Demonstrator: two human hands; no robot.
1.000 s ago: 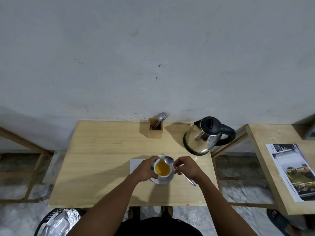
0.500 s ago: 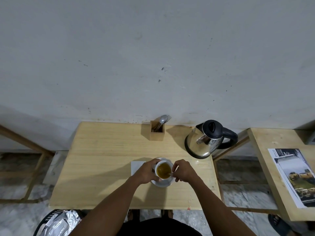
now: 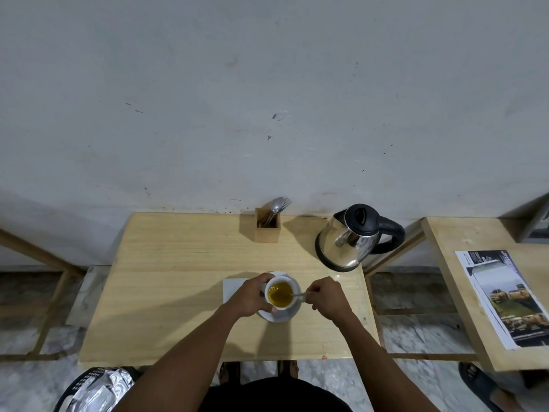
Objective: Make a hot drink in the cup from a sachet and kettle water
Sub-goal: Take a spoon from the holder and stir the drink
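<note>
Amber drink fills the cup (image 3: 279, 293), gripped by left hand (image 3: 249, 298); right hand (image 3: 325, 297) pinches apparently a spoon (image 3: 300, 295); kettle (image 3: 352, 237) at two o'clock.

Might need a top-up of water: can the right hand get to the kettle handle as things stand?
Probably yes. The kettle stands beyond the right hand with bare table between, its handle turned right. But that hand holds the spoon in the cup.
</note>
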